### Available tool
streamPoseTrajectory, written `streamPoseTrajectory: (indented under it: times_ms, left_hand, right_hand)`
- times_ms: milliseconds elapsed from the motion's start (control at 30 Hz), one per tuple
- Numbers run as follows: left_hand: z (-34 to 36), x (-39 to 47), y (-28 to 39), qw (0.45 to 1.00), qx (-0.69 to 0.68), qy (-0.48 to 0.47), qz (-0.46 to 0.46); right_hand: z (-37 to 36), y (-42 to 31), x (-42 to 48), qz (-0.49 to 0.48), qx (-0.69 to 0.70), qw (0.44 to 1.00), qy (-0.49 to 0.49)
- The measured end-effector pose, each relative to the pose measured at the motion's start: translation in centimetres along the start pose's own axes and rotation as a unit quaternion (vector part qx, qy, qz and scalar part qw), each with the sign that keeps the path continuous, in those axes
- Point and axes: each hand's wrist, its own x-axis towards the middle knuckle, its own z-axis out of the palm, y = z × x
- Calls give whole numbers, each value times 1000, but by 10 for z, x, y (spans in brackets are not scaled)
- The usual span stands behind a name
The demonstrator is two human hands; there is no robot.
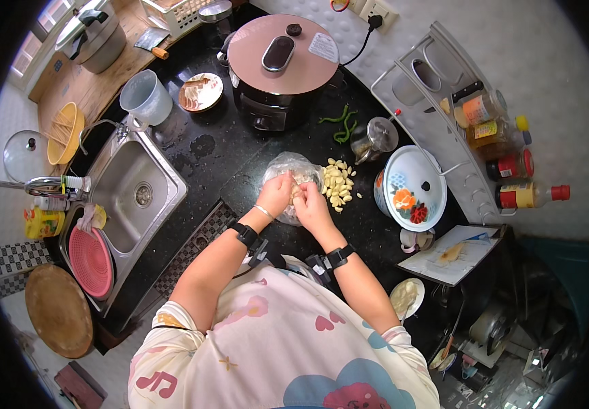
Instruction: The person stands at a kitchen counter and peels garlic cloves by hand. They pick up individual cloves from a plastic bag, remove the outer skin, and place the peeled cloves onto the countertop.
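Note:
My left hand (pixel 276 195) and my right hand (pixel 313 205) meet over a clear plastic bag (pixel 286 163). Their fingertips pinch a small pale piece between them, which looks like a garlic clove (pixel 295 190) and is partly hidden by the fingers. Whitish skins show inside the bag, behind and under my hands. Just right of the bag, a pile of peeled garlic cloves (pixel 339 181) lies on the black countertop (pixel 222 153). One clove sits apart at the pile's right side.
Beyond the bag stands an electric pressure cooker (pixel 279 66), with green chillies (pixel 344 125) nearby. A metal pot (pixel 376 137) and a lidded enamel basin (pixel 412 189) are at the right. Leftward are a steel sink (pixel 135 199), a plastic jug (pixel 147 99) and a small dish (pixel 202 94).

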Motion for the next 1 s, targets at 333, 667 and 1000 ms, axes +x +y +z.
streamPoseTrajectory:
  times_ms: [333, 667, 1000]
  left_hand:
    - [-13, -10, 27, 988, 67, 14, 138]
    - [-5, -6, 24, 978, 173, -4, 114]
    - [-16, 10, 2, 960, -251, -55, -112]
  right_hand:
    - [-11, -7, 12, 117, 236, 961, -83]
    - [15, 26, 2, 152, 263, 952, -32]
    - [-18, 8, 2, 212, 480, 849, -67]
